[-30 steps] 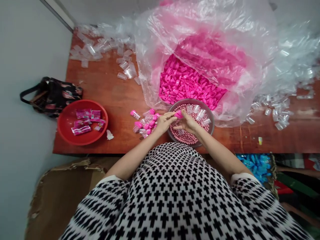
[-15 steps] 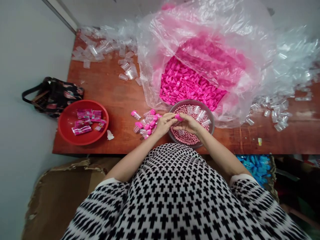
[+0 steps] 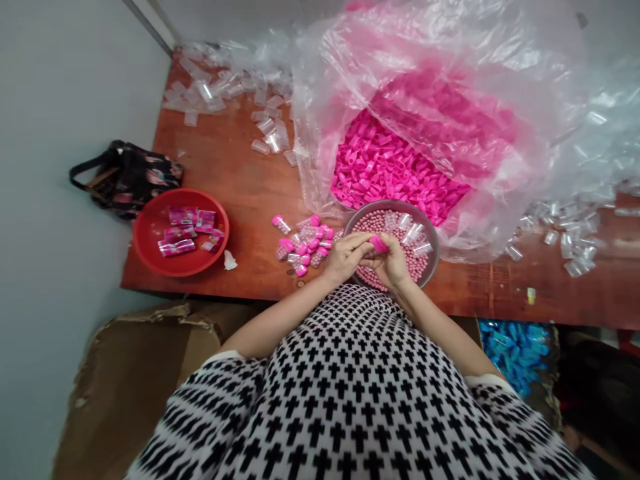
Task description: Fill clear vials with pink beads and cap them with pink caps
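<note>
Over the near left part of a grey bowl point(image 3: 434, 257) my two hands meet around one small clear container with a pink cap point(image 3: 379, 244). My left hand point(image 3: 346, 259) is closed on its clear end, which the fingers mostly hide. My right hand point(image 3: 391, 264) grips the pink cap. Pink beads point(image 3: 373, 222) fill the bowl below, and several clear tubes point(image 3: 413, 233) lie on top of them. Left of the bowl, a small heap of pink-capped containers with beads inside point(image 3: 306, 243) rests on the wooden table point(image 3: 250, 233).
A large clear bag of pink caps point(image 3: 380, 167) lies open behind the bowl. Loose clear tubes point(image 3: 570, 230) are piled right and back left. A red bowl point(image 3: 145, 250) holds pink packets, beside a black flowered bag point(image 3: 135, 177). Blue pieces point(image 3: 517, 350) sit below the table edge.
My hands have closed more tightly around the container, with the right fingers now wrapped over its pink cap. The whole view has shifted slightly, so the table things appear further right.
</note>
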### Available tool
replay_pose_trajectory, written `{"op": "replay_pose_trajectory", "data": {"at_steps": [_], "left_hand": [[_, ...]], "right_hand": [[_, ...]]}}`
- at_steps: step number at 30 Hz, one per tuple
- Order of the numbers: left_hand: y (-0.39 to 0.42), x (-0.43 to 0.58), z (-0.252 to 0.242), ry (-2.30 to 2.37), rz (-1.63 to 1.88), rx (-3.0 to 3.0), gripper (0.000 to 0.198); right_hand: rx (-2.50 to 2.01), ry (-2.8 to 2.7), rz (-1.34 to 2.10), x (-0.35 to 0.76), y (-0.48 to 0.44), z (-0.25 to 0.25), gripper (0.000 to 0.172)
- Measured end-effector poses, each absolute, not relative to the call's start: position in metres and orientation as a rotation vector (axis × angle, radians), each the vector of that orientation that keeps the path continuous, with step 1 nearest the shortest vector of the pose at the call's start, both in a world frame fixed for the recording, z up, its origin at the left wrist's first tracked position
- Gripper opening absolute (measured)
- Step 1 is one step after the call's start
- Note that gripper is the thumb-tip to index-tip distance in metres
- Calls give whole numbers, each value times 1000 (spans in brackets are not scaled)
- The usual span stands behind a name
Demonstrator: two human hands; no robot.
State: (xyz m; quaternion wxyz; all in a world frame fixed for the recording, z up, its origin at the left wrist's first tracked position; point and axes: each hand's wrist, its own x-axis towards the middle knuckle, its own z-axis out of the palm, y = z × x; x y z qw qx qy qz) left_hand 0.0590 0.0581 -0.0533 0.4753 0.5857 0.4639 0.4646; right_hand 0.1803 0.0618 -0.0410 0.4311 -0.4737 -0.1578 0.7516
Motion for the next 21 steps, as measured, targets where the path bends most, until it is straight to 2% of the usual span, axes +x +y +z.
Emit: {"op": "replay_pose_trajectory", "data": {"at_steps": [7,11,17,21], "left_hand": [[50,53,-59,1051,1175,1385,27],[43,51,-60,1093,1181,1400,27],[41,53,-64,1204,1243,1586,28],[45,48,-67,1136,1179,1603,27]], "right_hand": [[-1111,-519,2004,190,55,-39,30],[-1118,-527,2020,184,51,-39,27],[-1134,-340,1979,170,51,-43,25],[-1117,-238,2072,173,51,-43,26]]}}
